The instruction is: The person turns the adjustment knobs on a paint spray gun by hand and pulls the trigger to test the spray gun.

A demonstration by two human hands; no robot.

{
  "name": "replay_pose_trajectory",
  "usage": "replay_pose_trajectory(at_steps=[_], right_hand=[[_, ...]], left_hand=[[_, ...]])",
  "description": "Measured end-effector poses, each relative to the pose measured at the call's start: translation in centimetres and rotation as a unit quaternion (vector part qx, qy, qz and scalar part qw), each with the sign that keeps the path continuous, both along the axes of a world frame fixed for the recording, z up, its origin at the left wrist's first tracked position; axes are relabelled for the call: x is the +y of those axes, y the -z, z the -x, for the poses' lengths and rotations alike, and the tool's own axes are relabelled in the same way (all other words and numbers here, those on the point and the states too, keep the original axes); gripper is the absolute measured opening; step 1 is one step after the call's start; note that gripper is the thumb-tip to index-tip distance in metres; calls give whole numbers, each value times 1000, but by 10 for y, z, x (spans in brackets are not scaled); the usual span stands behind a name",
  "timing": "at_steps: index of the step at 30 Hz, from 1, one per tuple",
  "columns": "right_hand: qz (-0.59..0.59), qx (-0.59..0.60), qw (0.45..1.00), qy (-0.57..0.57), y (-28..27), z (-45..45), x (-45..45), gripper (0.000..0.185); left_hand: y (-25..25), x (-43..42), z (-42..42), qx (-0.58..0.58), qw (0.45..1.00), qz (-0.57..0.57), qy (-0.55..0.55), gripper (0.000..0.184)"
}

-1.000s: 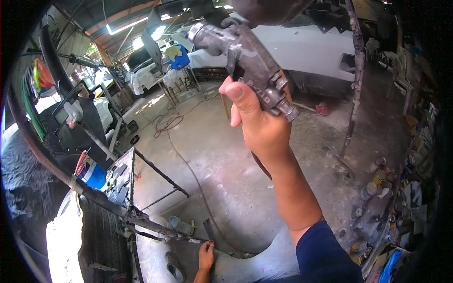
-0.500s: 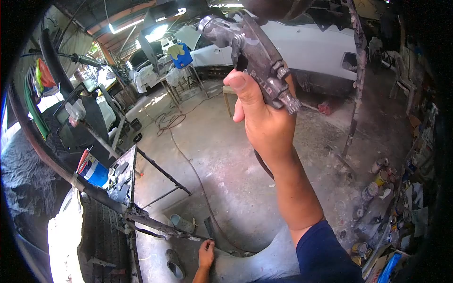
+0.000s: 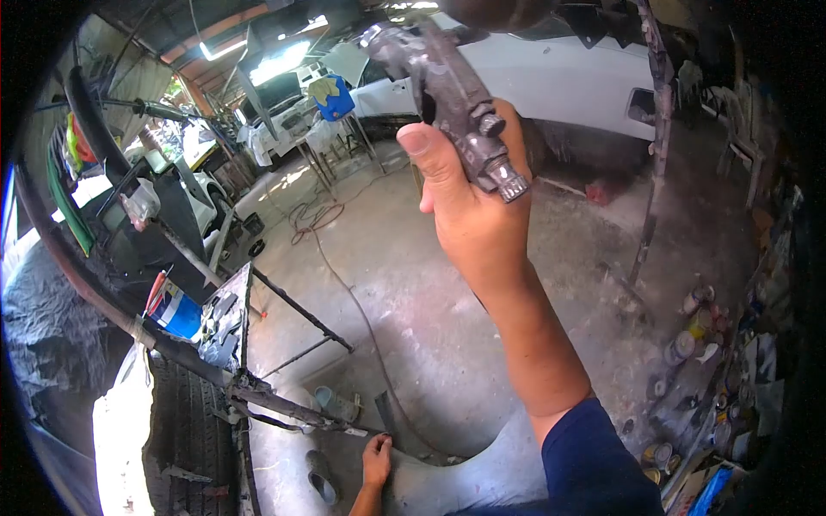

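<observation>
My right hand [image 3: 473,193] is raised in the upper middle, closed around a spray gun [image 3: 456,103]. The gun has a dark, paint-spattered body, a silver nozzle end at the upper left and knurled knobs at its lower right end. My thumb sticks up beside the gun. Low in the view, my left hand [image 3: 376,460] is closed, its fingers curled at the edge of a smooth grey curved panel [image 3: 482,473]. A dark metal bar [image 3: 284,404] ends close to those fingers. What they grip, if anything, is hidden.
A tyre [image 3: 194,430] and a frame table with a blue-and-white bucket [image 3: 179,314] stand at left. A hose [image 3: 357,301] runs over the concrete floor. Paint cans [image 3: 680,346] line the right side. A white vehicle [image 3: 576,82] stands behind, near a metal post [image 3: 658,172].
My right hand has shifted slightly left with the spray gun, and the gun has turned a little. The left hand stays almost in place. The view has shifted slightly.
</observation>
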State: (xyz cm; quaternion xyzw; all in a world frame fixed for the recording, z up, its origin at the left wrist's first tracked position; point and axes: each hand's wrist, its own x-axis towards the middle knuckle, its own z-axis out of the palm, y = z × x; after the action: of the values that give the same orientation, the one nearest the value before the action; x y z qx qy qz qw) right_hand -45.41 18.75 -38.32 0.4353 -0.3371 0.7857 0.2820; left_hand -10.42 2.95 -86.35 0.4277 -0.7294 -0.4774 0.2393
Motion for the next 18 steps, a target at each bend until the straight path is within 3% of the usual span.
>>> replay_pose_trajectory(at_steps=[4,7,10,11,18], right_hand=[[-19,16,1000,10,5,2,3,34],[2,10,1000,-5,9,9,2,35],[-81,-58,985,-142,8,15,17,38],[-68,-69,983,-155,10,15,18,38],[19,-42,988,-149,23,15,-33,44]], left_hand=[[7,-5,-5,25,999,-30,-16,23],[-10,4,-13,-9,997,65,-51,24],[-4,8,-35,-1,996,35,-83,27],[3,2,-47,-59,995,51,-55,30],[6,13,-64,-112,980,148,-78,29]])
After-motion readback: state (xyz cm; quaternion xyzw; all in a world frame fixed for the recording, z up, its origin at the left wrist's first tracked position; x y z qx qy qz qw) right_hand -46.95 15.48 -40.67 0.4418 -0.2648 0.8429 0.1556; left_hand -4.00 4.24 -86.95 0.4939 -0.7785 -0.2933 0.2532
